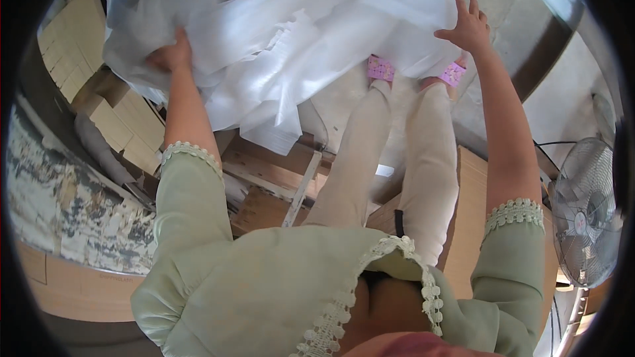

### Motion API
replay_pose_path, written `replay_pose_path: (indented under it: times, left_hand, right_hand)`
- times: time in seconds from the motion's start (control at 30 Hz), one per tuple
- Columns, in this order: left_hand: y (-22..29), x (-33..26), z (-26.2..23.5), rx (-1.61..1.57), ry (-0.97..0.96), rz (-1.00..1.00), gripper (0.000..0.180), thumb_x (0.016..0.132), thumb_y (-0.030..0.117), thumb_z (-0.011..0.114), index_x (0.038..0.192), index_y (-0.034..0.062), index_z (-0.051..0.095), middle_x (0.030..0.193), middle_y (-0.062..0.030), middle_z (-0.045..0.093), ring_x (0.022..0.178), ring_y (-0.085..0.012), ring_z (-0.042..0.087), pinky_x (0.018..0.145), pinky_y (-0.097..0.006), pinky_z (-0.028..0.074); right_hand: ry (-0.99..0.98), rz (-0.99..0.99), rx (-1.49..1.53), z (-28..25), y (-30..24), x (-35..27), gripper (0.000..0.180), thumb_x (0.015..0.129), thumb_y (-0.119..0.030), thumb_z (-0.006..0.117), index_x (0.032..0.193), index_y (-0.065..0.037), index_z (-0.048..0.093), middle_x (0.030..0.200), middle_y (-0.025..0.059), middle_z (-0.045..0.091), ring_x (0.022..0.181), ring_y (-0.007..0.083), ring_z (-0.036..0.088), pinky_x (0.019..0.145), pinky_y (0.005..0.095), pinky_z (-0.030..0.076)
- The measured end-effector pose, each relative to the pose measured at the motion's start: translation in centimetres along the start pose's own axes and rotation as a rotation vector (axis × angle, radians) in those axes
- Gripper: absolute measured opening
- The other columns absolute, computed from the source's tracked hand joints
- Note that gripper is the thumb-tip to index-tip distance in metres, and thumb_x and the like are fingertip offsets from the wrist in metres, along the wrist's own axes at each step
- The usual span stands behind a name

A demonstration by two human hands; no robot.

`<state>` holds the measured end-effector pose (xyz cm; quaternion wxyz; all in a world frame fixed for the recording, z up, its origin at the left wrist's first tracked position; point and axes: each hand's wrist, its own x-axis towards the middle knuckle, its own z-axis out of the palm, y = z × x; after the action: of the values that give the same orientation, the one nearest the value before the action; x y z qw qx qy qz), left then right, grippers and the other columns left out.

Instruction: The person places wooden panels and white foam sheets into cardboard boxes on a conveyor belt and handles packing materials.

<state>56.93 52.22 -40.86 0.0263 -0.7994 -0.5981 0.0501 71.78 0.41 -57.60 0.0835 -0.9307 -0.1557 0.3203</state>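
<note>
A large sheet of thin, translucent white foam wrap (344,20) spreads across the upper part of the view, wrinkled and torn into ragged strips along its lower edge. At its bunched left part is my left hand (173,56), thumb apart, against the wrap. The other fingers are blurred and partly lost in the folds, so their grip does not show. My right hand (469,26) is at the sheet's right edge with its fingers spread. Its thumb lies by the edge, and nothing is gripped in it.
Flattened cardboard boxes (76,39) stand at the left, beside a worn, peeling surface (73,198). A wooden frame (264,178) is below the wrap. More cardboard (466,218) stands by my legs. A caged fan (585,215) is at the right. My feet wear pink slippers (380,68).
</note>
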Motion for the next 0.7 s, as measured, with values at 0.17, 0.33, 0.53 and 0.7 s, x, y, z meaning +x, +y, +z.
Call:
replay_pose_path:
  times: [0.17,0.33,0.53,0.7]
  left_hand:
    - [-1.6,-0.2,2.2,-0.062,-0.792,-0.007,0.074,0.082,0.050,0.053,0.124,-0.0090,0.041,0.124,-0.0265,0.043,0.116,-0.0279,0.044,0.096,-0.035,0.035]
    - [2.9,-10.2,-2.6,-0.546,-0.111,0.046,0.065,0.082,0.035,0.060,0.126,-0.0072,0.037,0.129,-0.0234,0.039,0.118,-0.0331,0.041,0.099,-0.036,0.032]
    - [7.1,-25.5,-11.6,-0.516,-0.134,0.798,0.030,0.080,0.011,0.063,0.108,0.0018,0.056,0.121,-0.0175,0.048,0.113,-0.0291,0.045,0.097,-0.038,0.035]
    - [8.4,-37.3,-12.3,-0.332,-0.660,0.988,0.043,0.068,0.021,0.072,0.108,0.0122,0.058,0.135,-0.0132,0.035,0.125,-0.0344,0.028,0.099,-0.051,0.026]
  right_hand:
    - [-0.275,-0.085,0.310,6.0,0.2,-2.5,0.036,0.075,-0.022,0.053,0.108,-0.008,0.058,0.098,0.0224,0.060,0.093,0.0406,0.056,0.083,0.0411,0.044]
    - [-0.430,0.677,1.313,0.0,0.6,-10.3,0.038,0.078,-0.023,0.049,0.107,0.000,0.056,0.095,0.0118,0.061,0.094,0.0234,0.058,0.078,0.0352,0.047]
    - [0.117,1.036,1.638,-9.8,7.5,-11.3,0.045,0.086,-0.035,0.045,0.114,-0.001,0.051,0.108,0.0103,0.057,0.100,0.0251,0.056,0.086,0.0377,0.046]
    - [-0.148,0.758,1.828,-20.9,8.8,-12.9,0.041,0.091,-0.034,0.037,0.115,-0.004,0.051,0.111,0.0133,0.057,0.101,0.0284,0.056,0.088,0.0408,0.046]
